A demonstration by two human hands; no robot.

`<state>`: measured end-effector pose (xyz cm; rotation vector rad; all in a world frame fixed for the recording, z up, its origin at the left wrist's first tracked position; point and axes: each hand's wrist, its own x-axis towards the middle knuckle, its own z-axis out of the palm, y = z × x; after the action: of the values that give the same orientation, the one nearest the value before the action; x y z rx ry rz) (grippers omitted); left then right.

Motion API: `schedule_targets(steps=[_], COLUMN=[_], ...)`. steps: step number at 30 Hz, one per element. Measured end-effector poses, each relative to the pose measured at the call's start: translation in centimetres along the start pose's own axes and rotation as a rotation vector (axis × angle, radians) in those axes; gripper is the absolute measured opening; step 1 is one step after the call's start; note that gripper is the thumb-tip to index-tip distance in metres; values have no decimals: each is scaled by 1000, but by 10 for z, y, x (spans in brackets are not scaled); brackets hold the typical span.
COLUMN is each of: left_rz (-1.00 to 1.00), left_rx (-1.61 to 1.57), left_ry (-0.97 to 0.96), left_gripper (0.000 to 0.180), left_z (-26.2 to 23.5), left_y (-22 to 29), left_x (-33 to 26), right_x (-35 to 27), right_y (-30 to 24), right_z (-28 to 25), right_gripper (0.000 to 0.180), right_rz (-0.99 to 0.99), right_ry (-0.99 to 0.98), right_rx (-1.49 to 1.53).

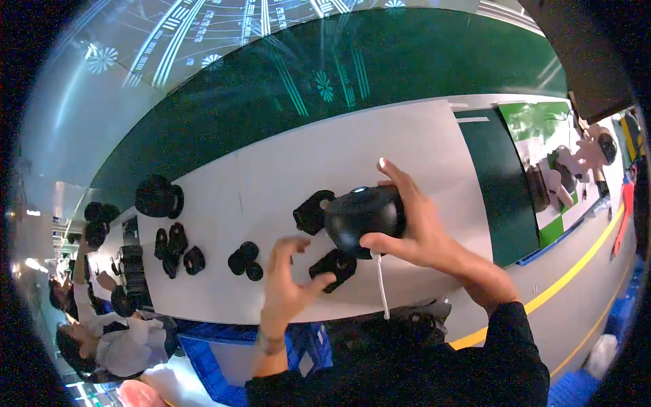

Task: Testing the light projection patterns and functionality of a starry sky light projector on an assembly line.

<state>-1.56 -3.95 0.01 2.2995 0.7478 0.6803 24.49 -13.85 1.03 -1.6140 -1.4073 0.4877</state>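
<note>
Over the white table (352, 149), my right hand (424, 227) grips a rounded black device (363, 220) by its right side, thumb at the lower edge. A small light-coloured spot shows on its top, and a thin white cord (382, 292) hangs below it. My left hand (288, 292) is raised to the left of the device, fingers curved apart, with nothing in it. Dark moulded parts (312, 212) lie behind the device, and another black part (335, 270) lies just beyond my left thumb. What those parts are I cannot tell.
Small round black pieces (244, 260), a group of black parts (175, 245) and a larger black bundle (159, 197) sit along the table's left. Blue crates (220, 366) stand below its near edge. Other people work at far left and far right, near a green-and-white mat (519, 125).
</note>
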Motion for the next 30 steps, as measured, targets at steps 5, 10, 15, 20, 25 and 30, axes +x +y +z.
schedule_targets(steps=[5, 10, 15, 20, 25, 30], left_rz=[-204, -475, -568, -592, -533, -378], left_rx=[-230, -572, -701, -662, -480, 147], left_ry=[129, -4, -38, 52, 255, 299], left_gripper=[44, 30, 25, 19, 17, 18], left_z=[20, 36, 37, 5, -32, -18], left_y=[1, -1, 0, -22, -42, -41], left_x=[-25, 7, 19, -11, -71, -90], right_x=[-2, -4, -2, -2, -2, -3], right_y=[3, 6, 6, 6, 6, 5], right_z=[5, 2, 5, 1, -7, -7], right_gripper=[114, 107, 106, 106, 96, 94], right_rz=[-16, 50, 5, -5, 12, 22], right_ry=[27, -50, 10, 5, -30, -43], right_rx=[65, 175, 205, 166, 160, 168])
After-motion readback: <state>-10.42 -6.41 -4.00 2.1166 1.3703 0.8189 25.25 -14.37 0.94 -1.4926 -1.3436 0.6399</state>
